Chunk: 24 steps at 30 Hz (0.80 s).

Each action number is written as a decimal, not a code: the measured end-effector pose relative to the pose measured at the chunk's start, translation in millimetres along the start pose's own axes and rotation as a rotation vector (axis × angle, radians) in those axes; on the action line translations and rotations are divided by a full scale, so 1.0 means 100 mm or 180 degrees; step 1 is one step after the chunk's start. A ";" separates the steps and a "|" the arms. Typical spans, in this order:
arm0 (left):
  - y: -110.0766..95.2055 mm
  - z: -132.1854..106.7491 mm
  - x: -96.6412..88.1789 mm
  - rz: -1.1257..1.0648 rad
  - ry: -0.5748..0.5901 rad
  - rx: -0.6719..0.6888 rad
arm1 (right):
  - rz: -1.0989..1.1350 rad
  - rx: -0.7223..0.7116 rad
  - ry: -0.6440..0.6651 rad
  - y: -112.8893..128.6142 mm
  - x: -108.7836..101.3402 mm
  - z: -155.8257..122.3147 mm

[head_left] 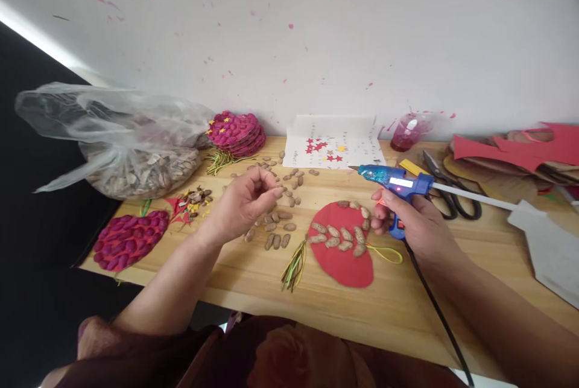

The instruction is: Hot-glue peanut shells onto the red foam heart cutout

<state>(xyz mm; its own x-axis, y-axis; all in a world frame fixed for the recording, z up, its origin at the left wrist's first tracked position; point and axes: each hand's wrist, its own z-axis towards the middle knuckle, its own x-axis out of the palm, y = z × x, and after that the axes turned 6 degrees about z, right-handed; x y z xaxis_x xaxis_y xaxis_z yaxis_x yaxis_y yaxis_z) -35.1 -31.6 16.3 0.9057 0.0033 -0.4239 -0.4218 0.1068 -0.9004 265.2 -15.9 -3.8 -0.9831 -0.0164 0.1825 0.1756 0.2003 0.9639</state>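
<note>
Head camera: the person's right hand (420,222) is gripping a blue glue gun (401,183), its fingers wrapping the handle and a finger lying at the orange trigger. The right forearm is slanting in from the lower right corner, and the gun's nozzle is pointing to the left, with a white glue stick (473,195) jutting from the back and a black cord (434,297) trailing down from the handle.

The left hand (244,204) is hovering over loose peanuts (277,241), its forearm rising from the lower left and leaning toward the middle. Its fingers are curling inward, thumb and forefinger narrowing nearly together at the tips; I cannot tell whether a peanut is sitting between them.

The red rounded piece (348,270) is lying flat on the wooden table (253,282) between the two forearms, just below the right hand's fingers. Attached peanuts (332,242) are running across it in two rows and curving along part of its upper right edge. A green and yellow tassel (295,267) is hanging off its left side, while a yellow-green loop (389,254) is sticking out on the right, under the right hand. Black-handled scissors (434,168) are resting behind the right hand.
</note>
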 end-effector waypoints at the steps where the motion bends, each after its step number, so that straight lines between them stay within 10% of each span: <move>1: -0.05 0.00 0.04 -0.0102 0.0065 0.0004 | 0.0018 0.0007 0.0004 0.01 0.00 0.00; 24: 0.12 0.43 -0.51 -0.0001 -0.0653 0.0309 | -0.0498 -0.0083 -0.0229 -0.04 -0.05 0.08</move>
<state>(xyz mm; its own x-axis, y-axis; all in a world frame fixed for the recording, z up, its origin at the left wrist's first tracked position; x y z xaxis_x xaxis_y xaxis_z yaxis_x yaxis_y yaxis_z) -84.9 12.3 31.3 0.8996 0.2044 -0.3859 -0.4245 0.2020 -0.8826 268.5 -8.8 -10.3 -0.9996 0.0249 0.0163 0.0204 0.1753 0.9843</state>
